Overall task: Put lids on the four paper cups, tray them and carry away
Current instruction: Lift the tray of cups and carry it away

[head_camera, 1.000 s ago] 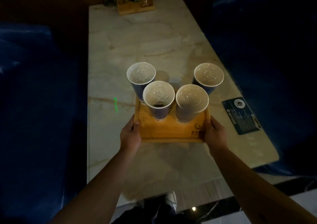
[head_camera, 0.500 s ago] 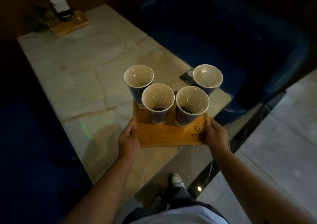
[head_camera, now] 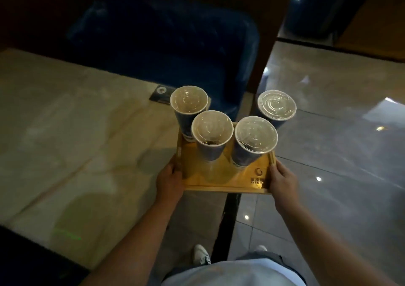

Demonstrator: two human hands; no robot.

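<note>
Several dark blue paper cups with clear lids stand upright on a wooden tray (head_camera: 221, 179): a far-left cup (head_camera: 189, 99), a near-left cup (head_camera: 212, 127), a near-right cup (head_camera: 256, 135) and a far-right cup (head_camera: 276, 105). The tray is held in the air past the table's corner, partly over the floor. My left hand (head_camera: 169, 181) grips the tray's left edge. My right hand (head_camera: 283, 181) grips its right edge, thumb on the rim.
The marble table (head_camera: 72, 132) lies to the left, with a dark card (head_camera: 161, 94) near its far edge. A blue upholstered seat (head_camera: 175, 42) stands ahead, beside a wooden post (head_camera: 269, 44). Glossy tiled floor (head_camera: 339, 143) spreads to the right. My shoes (head_camera: 201, 255) show below.
The view has swung right and the tray has moved off the table toward the tiled floor. Both hands keep their hold on the tray edges.
</note>
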